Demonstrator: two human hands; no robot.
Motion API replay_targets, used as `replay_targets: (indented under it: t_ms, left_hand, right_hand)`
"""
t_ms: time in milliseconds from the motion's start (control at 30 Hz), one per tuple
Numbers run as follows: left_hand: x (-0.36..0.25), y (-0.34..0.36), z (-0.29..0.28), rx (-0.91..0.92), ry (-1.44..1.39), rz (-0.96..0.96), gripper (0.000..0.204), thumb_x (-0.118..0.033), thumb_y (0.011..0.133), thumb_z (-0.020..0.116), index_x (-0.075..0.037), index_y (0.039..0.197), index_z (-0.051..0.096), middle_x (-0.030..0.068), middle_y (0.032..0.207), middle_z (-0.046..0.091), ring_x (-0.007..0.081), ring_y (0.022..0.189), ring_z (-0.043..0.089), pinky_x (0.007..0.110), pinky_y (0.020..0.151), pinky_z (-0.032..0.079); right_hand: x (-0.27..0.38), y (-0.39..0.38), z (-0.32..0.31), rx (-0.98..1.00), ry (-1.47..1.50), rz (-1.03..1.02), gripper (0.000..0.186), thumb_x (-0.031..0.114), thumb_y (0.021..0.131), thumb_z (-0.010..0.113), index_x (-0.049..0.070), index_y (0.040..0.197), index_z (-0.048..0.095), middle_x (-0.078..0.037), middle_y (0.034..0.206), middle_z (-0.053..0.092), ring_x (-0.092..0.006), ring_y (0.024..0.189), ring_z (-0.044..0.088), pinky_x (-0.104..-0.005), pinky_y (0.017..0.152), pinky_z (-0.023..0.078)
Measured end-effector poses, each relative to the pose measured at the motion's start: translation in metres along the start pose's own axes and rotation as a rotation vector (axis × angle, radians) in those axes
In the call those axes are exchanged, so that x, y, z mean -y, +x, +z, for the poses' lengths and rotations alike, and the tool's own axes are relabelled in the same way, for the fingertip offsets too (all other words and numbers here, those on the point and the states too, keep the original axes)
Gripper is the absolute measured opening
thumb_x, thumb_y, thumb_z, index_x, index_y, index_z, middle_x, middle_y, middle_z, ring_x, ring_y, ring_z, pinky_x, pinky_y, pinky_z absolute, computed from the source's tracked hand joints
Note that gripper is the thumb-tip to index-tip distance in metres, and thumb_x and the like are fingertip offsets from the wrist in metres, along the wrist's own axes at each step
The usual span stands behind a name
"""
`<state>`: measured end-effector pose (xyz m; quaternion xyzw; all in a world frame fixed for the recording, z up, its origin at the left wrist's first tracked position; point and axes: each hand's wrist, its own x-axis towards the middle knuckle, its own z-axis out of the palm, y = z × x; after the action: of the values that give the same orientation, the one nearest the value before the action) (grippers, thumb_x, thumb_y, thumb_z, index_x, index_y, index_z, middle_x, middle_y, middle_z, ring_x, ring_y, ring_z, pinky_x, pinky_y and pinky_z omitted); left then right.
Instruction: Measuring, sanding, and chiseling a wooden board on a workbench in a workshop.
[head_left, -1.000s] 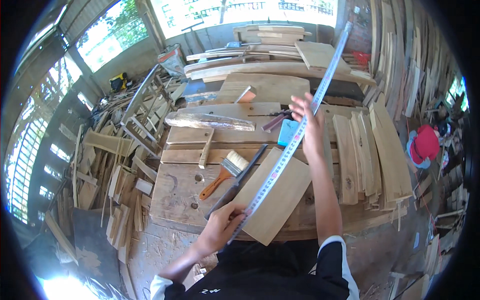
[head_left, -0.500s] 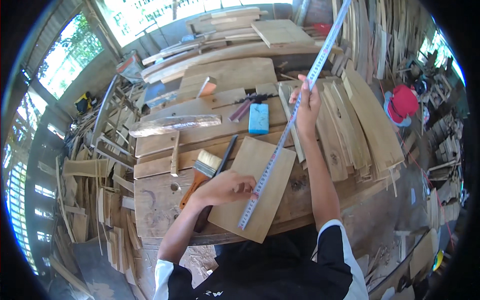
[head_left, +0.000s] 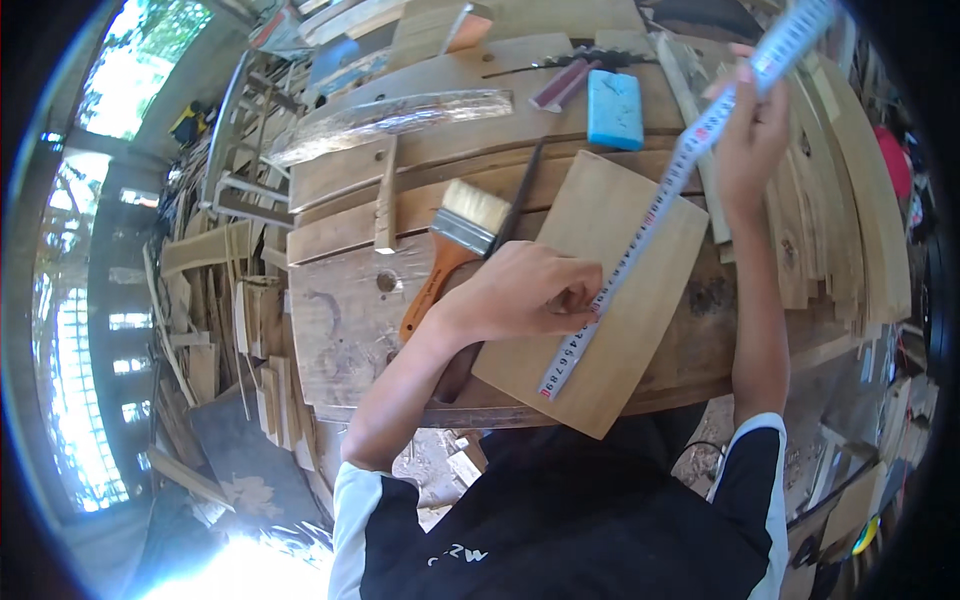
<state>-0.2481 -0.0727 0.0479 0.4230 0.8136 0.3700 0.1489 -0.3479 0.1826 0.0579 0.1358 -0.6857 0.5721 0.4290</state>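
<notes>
The left hand (head_left: 530,290) pinches a white tape measure blade (head_left: 650,220) toward its near end, over a rectangular board (head_left: 640,310) on the workbench (head_left: 335,335); the right hand (head_left: 752,140) curls its fingers around the blade farther off, to the right. A brush (head_left: 464,230) lies left of the board, a blue block (head_left: 615,110) beyond its far end.

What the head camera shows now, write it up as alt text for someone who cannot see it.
A person's left hand and right hand hold a tape measure slantwise across a flat board on a wooden workbench, the left hand nearer the tape's lower end. A paintbrush lies left of the board, and a blue block lies beyond it.
</notes>
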Motion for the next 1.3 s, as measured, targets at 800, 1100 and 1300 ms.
replay_targets:
  t_ms: [800, 1100, 1300]
  left_hand:
    - [-0.007, 0.004, -0.004, 0.096, 0.066, -0.038, 0.025, -0.022, 0.078, 0.079, -0.012, 0.07, 0.057, -0.0001, 0.062, 0.055, 0.023, 0.067, 0.057, 0.039, 0.061, 0.043]
    - [-0.006, 0.001, -0.003, 0.085, 0.033, -0.012, 0.026, -0.02, 0.076, 0.08, -0.011, 0.072, 0.056, -0.0005, 0.063, 0.059, 0.0233, 0.07, 0.06, 0.039, 0.062, 0.046]
    - [-0.006, -0.007, -0.003, 0.056, 0.01, 0.008, 0.026, -0.021, 0.077, 0.081, -0.011, 0.072, 0.057, -0.0012, 0.064, 0.06, 0.021, 0.07, 0.06, 0.037, 0.062, 0.046]
  right_hand:
    - [0.0, -0.029, 0.023, 0.228, 0.152, 0.046, 0.026, 0.023, 0.112, 0.035, 0.001, 0.112, 0.05, -0.008, 0.072, 0.065, -0.0106, 0.057, 0.054, -0.0264, 0.056, 0.045]
    - [-0.005, -0.037, 0.027, 0.185, 0.495, 0.46, 0.021, 0.019, 0.109, 0.038, 0.006, 0.123, 0.048, -0.005, 0.089, 0.06, -0.0084, 0.071, 0.049, -0.0236, 0.068, 0.04]
    - [-0.013, -0.04, 0.018, 0.179, 0.698, 0.627, 0.021, 0.015, 0.1, 0.045, 0.008, 0.118, 0.051, 0.0, 0.081, 0.049, -0.0052, 0.065, 0.038, -0.0224, 0.06, 0.031]
